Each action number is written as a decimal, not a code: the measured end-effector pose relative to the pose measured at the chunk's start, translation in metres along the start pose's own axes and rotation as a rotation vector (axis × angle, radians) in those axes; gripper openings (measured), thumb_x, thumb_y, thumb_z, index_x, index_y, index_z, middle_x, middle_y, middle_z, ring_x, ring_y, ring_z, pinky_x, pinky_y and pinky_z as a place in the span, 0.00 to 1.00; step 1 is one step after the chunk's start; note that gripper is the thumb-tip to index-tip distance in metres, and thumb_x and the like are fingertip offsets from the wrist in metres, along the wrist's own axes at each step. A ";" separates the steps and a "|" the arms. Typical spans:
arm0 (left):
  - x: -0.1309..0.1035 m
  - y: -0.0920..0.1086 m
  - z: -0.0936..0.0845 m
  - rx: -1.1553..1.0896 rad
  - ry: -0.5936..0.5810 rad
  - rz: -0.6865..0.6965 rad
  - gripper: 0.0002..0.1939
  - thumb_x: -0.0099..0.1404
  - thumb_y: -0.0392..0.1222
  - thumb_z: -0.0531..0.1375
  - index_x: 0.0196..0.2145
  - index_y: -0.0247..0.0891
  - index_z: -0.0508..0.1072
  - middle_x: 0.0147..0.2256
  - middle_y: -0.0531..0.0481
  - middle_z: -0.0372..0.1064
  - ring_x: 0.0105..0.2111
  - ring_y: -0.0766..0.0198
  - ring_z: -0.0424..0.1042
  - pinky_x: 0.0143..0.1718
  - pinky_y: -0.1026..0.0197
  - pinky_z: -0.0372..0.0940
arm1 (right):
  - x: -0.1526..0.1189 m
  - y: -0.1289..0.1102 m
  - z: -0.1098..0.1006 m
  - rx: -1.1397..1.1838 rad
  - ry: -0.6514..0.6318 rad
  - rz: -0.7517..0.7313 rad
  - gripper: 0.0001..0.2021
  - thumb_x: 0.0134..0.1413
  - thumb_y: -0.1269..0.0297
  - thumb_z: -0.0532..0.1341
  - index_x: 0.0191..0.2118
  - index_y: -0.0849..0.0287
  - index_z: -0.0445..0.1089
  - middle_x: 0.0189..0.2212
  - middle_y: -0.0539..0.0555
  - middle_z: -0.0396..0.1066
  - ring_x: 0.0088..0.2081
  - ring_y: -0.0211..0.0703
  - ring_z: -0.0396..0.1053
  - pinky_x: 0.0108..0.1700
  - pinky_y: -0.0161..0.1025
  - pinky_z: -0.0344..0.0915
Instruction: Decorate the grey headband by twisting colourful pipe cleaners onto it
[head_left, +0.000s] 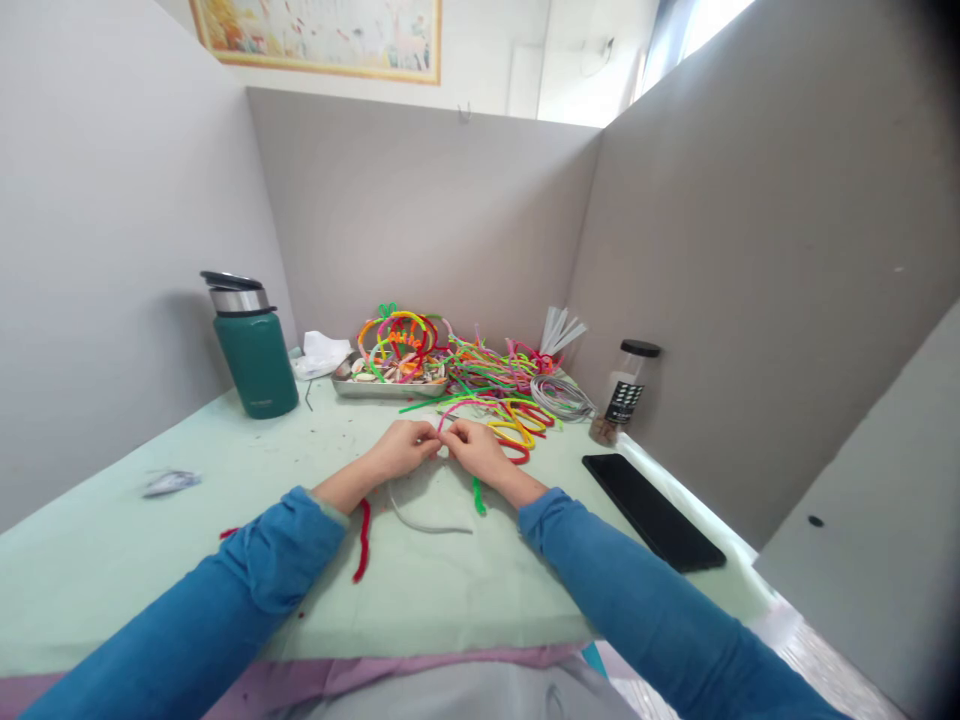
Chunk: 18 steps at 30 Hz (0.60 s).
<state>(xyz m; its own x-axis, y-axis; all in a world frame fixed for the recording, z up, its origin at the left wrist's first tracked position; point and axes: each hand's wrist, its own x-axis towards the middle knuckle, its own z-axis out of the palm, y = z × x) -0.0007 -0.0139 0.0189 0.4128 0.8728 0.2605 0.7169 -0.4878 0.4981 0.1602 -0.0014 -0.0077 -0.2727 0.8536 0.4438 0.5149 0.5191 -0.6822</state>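
Observation:
My left hand [406,447] and my right hand [478,452] meet over the middle of the table, fingertips pinched close together. From between them a pink pipe cleaner [459,404] curves up and to the right. How its end sits in the fingers is hidden. Below the hands lies a bent grey cord [429,527]. A short red pipe cleaner [364,542] rests beside my left wrist, and a green pipe cleaner piece [478,496] is by the right one. Yellow pipe cleaner loops [517,432] lie just beyond my right hand.
A metal tray [390,390] of small pieces and looped pipe cleaners stands at the back, beside a pile of pipe cleaners [487,368] and coiled grey wire [561,398]. A green bottle [259,365] stands left; a clear jar [624,395] and black phone [652,512] are right. Grey partitions [427,200] enclose the table.

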 end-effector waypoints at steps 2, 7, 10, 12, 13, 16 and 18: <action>0.000 0.001 0.000 0.005 0.001 0.002 0.14 0.57 0.45 0.51 0.28 0.35 0.72 0.23 0.53 0.69 0.21 0.70 0.63 0.25 0.68 0.57 | 0.000 0.000 0.000 -0.001 -0.001 -0.004 0.11 0.51 0.62 0.55 0.23 0.61 0.64 0.19 0.48 0.65 0.24 0.34 0.60 0.27 0.31 0.52; 0.000 0.000 0.000 0.011 0.001 0.005 0.13 0.57 0.44 0.51 0.28 0.35 0.72 0.23 0.53 0.69 0.21 0.70 0.63 0.24 0.68 0.56 | 0.000 0.000 -0.001 -0.001 -0.005 -0.019 0.10 0.51 0.62 0.54 0.23 0.61 0.64 0.20 0.48 0.65 0.24 0.34 0.60 0.27 0.31 0.52; 0.000 -0.001 0.001 0.015 0.004 0.006 0.13 0.57 0.44 0.51 0.28 0.35 0.72 0.23 0.53 0.69 0.21 0.70 0.63 0.25 0.68 0.56 | -0.001 0.000 -0.001 0.002 -0.007 -0.008 0.10 0.51 0.62 0.54 0.24 0.61 0.64 0.20 0.48 0.65 0.24 0.34 0.60 0.27 0.31 0.52; 0.001 -0.001 0.001 0.018 0.008 0.005 0.13 0.57 0.44 0.51 0.28 0.35 0.72 0.24 0.53 0.70 0.22 0.69 0.63 0.25 0.68 0.57 | -0.001 -0.001 -0.001 0.004 -0.007 -0.001 0.10 0.51 0.62 0.54 0.24 0.61 0.64 0.20 0.48 0.65 0.24 0.34 0.60 0.27 0.31 0.52; 0.001 -0.002 0.001 0.019 0.010 0.005 0.13 0.57 0.44 0.51 0.29 0.35 0.72 0.24 0.53 0.70 0.22 0.69 0.64 0.25 0.68 0.57 | -0.001 -0.001 -0.001 0.004 -0.006 0.000 0.10 0.51 0.62 0.54 0.24 0.61 0.64 0.20 0.48 0.65 0.24 0.35 0.60 0.27 0.31 0.52; 0.001 -0.003 0.002 0.023 0.017 0.017 0.13 0.57 0.44 0.51 0.29 0.35 0.73 0.24 0.53 0.70 0.23 0.69 0.64 0.26 0.68 0.57 | -0.001 -0.001 -0.001 0.001 -0.002 0.001 0.10 0.51 0.62 0.54 0.24 0.61 0.64 0.20 0.48 0.65 0.24 0.35 0.60 0.27 0.32 0.52; 0.002 -0.004 0.002 0.029 0.019 0.024 0.13 0.57 0.43 0.51 0.29 0.35 0.73 0.24 0.53 0.70 0.24 0.69 0.64 0.27 0.68 0.57 | -0.001 -0.001 -0.001 -0.002 0.001 -0.002 0.10 0.51 0.63 0.54 0.23 0.61 0.64 0.20 0.48 0.65 0.25 0.35 0.60 0.27 0.32 0.52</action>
<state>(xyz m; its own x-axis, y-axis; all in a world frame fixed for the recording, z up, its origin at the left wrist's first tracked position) -0.0017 -0.0104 0.0151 0.4190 0.8611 0.2880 0.7230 -0.5083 0.4679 0.1609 -0.0024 -0.0066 -0.2728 0.8524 0.4460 0.5157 0.5210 -0.6802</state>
